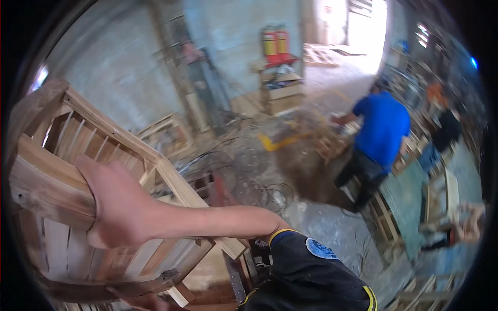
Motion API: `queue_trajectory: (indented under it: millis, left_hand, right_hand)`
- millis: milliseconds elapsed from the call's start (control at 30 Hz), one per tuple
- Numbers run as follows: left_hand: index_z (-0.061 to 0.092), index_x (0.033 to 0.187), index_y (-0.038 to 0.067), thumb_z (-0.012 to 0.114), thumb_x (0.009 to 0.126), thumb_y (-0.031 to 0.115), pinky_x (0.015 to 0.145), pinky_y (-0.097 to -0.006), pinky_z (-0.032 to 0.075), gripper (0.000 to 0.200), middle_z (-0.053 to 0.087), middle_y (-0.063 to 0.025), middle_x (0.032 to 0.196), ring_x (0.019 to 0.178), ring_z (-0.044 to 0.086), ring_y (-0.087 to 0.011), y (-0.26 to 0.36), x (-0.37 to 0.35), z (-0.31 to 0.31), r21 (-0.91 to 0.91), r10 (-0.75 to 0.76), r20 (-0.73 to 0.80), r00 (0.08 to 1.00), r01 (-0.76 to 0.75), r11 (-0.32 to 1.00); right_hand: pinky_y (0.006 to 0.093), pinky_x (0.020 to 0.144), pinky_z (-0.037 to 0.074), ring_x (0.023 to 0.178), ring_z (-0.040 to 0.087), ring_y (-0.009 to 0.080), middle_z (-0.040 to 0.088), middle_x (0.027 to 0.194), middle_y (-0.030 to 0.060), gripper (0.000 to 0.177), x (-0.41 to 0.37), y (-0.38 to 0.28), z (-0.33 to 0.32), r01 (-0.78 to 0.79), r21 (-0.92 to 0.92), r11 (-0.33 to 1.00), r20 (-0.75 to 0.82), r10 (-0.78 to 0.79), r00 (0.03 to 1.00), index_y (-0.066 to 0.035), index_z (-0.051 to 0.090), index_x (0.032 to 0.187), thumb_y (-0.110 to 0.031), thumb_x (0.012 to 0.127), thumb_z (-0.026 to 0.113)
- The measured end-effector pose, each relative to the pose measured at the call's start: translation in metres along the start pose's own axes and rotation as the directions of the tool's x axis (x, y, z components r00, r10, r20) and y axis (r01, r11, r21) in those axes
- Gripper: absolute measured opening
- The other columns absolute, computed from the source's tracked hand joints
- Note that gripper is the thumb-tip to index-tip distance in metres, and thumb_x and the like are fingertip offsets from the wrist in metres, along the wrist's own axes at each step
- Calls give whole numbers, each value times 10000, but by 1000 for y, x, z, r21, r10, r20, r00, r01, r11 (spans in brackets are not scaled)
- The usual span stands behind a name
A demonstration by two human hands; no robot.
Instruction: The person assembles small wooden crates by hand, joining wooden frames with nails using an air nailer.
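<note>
the person's right hand (116, 202) is wrapped over a thick curved rail (49, 181), gripping it, with the fingertips lost from sight on the far side. the rail belongs to a slatted wooden piece (106, 256) that lies under and around the hand. just below the right hand, at the lower edge, part of the left hand (147, 299) shows near the same piece; whether it grips or merely rests cannot be told.

the wood looks bare and dry, so it should be stiff and not very slippery, and a piece this bulky is probably heavy and awkward for one hand. the thick rail seems a sound place to hold, as does the straight edge beam (179, 181) to the right of the hand; the thin slats are likely weaker and poorer for lifting.

to the right of the hand the bare forearm runs into a dark sleeve (306, 264) with a round patch (321, 249). beyond the hand, up and to the right, are loose cables (270, 194) on the floor (316, 223), then a cardboard box (285, 92) and red fire extinguishers (275, 44). farthest right, well apart from the hand, a co-worker in a blue shirt (385, 129) bends forward.
</note>
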State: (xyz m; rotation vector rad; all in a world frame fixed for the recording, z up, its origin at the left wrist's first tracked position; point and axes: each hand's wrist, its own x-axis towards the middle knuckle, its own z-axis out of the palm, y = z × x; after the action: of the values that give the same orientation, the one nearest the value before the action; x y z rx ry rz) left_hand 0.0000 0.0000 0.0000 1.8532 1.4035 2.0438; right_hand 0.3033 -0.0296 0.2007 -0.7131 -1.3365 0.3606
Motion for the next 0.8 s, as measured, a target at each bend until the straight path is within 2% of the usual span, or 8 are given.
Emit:
queue_trajectory:
  millis: [67,100,167,200,267,433,533,800]
  left_hand:
    - [341,1458,50,409,964,424,1069,-485,384,623,321,-193,1486,1303,410,-348,76,32,68,-441,-611,-89,787,519,732]
    - [344,1453,38,430,952,417,1074,-482,379,635,320,-195,1486,1304,410,-345,127,84,-60,-43,-142,140,980,150,988]
    - [350,1444,12,471,928,403,1083,-475,370,659,320,-198,1485,1307,411,-339,37,22,-44,-74,472,266,841,-470,880]
    - [380,1430,17,538,885,390,1088,-467,361,679,340,-210,1471,1322,397,-331,59,-99,22,-286,5,84,996,20,958]
    - [405,1409,14,541,880,391,1082,-464,363,664,375,-207,1448,1310,406,-327,110,-231,78,-669,-610,210,764,568,479]
    - [460,1346,24,504,887,414,1054,-464,374,604,431,-172,1400,1260,441,-313,152,-283,20,-600,-531,491,691,710,369]
    - [490,1306,43,502,872,445,1031,-435,379,592,480,-141,1328,1216,473,-308,211,-386,7,-524,-569,709,416,851,-31]
    - [539,1198,53,496,844,452,965,-427,380,534,544,-106,1187,1110,501,-271,266,-644,-43,-368,-707,692,149,914,-168]
  right_hand:
    - [456,728,497,799,611,456,602,757,279,430,3,-2,-15,-48,-35,998,-65,46,997,86,510,874,-30,494,674]
    - [452,720,498,790,610,457,597,743,280,431,-58,-86,-7,-170,178,969,-349,224,910,92,509,870,-28,490,672]
    - [444,705,500,772,607,457,588,714,282,433,-97,-99,-46,-88,33,996,-344,94,934,105,505,863,-24,482,668]
    - [435,692,507,755,612,456,586,698,282,402,-128,-103,-69,12,-137,991,-176,-36,984,103,516,829,-23,478,666]
    - [411,634,493,679,605,423,568,656,251,359,-174,-112,-96,3,-467,884,30,12,999,89,493,802,-51,507,645]
    - [413,585,480,613,586,423,542,605,239,294,-261,-194,-135,-6,-533,846,-108,-61,992,67,483,731,-67,513,627]
    - [420,581,480,607,576,436,534,597,247,273,-332,-208,-185,-37,-608,793,-57,2,998,61,486,709,-78,515,619]
    - [446,602,487,639,595,430,570,626,231,316,-489,-165,-290,-320,-712,625,-35,423,905,39,519,726,-125,488,646]
